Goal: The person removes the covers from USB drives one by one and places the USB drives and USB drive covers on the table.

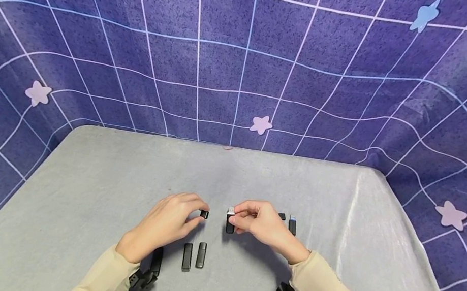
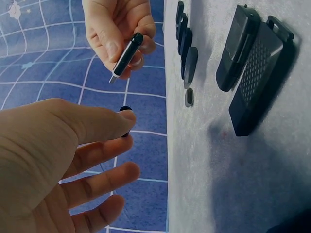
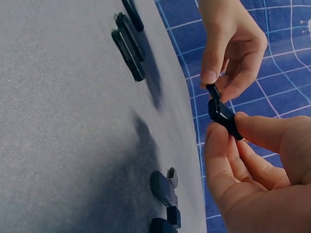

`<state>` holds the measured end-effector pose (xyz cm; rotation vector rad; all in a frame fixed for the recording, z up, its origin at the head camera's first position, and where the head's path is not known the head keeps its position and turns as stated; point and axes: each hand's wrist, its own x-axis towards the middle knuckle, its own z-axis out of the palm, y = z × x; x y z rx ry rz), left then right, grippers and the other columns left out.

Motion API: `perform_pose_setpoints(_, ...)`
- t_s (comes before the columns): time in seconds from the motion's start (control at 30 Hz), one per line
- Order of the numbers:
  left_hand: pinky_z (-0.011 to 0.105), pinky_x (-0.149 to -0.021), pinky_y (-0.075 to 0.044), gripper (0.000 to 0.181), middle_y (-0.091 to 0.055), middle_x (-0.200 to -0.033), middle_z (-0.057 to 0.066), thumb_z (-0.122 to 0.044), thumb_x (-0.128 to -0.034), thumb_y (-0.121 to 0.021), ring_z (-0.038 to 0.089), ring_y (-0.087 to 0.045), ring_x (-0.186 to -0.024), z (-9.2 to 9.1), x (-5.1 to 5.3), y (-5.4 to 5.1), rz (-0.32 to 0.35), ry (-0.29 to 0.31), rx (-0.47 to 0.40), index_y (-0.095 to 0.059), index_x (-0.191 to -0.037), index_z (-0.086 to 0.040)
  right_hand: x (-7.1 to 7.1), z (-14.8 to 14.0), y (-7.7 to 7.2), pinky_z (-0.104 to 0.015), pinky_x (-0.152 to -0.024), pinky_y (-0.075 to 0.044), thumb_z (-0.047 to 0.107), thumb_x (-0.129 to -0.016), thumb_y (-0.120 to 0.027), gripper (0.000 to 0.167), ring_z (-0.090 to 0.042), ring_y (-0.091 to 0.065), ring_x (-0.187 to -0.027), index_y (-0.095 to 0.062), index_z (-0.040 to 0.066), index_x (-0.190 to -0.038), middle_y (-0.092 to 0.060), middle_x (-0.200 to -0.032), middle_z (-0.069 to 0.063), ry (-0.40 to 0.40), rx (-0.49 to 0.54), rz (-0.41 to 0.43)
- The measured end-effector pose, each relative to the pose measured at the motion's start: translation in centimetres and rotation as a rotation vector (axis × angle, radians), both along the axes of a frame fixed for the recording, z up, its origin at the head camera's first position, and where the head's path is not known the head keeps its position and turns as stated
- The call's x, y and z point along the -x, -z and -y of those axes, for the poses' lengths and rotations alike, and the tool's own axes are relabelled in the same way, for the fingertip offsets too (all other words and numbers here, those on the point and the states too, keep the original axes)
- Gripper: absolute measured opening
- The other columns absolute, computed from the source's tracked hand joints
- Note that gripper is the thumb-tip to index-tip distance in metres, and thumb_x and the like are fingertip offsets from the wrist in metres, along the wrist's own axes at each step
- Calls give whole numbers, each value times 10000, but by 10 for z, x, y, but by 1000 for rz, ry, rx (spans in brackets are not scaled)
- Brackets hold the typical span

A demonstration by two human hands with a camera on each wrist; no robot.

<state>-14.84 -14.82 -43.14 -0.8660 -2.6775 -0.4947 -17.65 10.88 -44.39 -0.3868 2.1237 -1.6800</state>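
Note:
My left hand (image 1: 167,218) pinches a small black USB cap (image 1: 204,215) between thumb and fingertips, the other fingers spread loosely in the left wrist view. To its right, my right hand (image 1: 259,221) holds a black USB flash drive (image 1: 230,224) between thumb and fingers. The drive's metal plug is bare and points up and away in the head view. A gap separates cap and drive in the head and left wrist views. Both are held above the grey tabletop (image 1: 255,180).
Two black flash drives (image 1: 187,257) lie side by side near the front middle, another (image 1: 156,259) beside the left wrist. Beyond the right hand lie a flash drive with a blue plug (image 1: 292,225) and a small black cap (image 1: 282,216). A purple gridded cloth (image 1: 219,66) hangs behind.

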Motion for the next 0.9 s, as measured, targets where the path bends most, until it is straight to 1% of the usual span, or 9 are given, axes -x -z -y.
perform_pose_setpoints(0.17,392,-843,-589,191,-746,-1068,-62,-189,-868,-827,174,-718,-986,0,1,2,-2,-3,5,-760,-1048,-183,1,1,2,-459,-806,-627,100,-923,-752,242,-239,-738,-771,-690,-62,-1092,-755,-914,-127,2,1,7)
perform_pose_setpoints(0.23,390,-837,-591,192,-744,-1067,-64,-199,-870,-827,171,-718,-986,0,1,3,-3,-5,9,-758,-1049,-185,2,1,2,-454,-807,-629,92,-923,-750,244,-221,-738,-767,-687,-70,-1094,-756,-916,-134,3,8,9)
perform_pose_setpoints(0.37,390,-834,-591,196,-741,-1074,-66,-207,-873,-826,171,-716,-993,0,2,4,5,-11,16,-756,-1055,-188,3,3,2,-409,-788,-636,69,-923,-744,240,-189,-739,-757,-684,-89,-1094,-757,-920,-156,0,30,9)
perform_pose_setpoints(0.53,392,-821,-596,197,-741,-1078,-69,-211,-877,-825,171,-717,-993,1,3,5,11,-19,21,-756,-1060,-191,4,5,1,-366,-770,-637,53,-926,-738,216,-181,-735,-750,-685,-89,-1081,-754,-909,-157,-4,42,16)
perform_pose_setpoints(0.9,396,-818,-599,203,-742,-1082,-67,-196,-874,-829,171,-720,-997,2,3,6,18,-27,18,-756,-1064,-192,8,10,4,-366,-767,-639,35,-925,-737,211,-176,-734,-753,-676,-101,-1075,-747,-901,-153,-7,55,31)
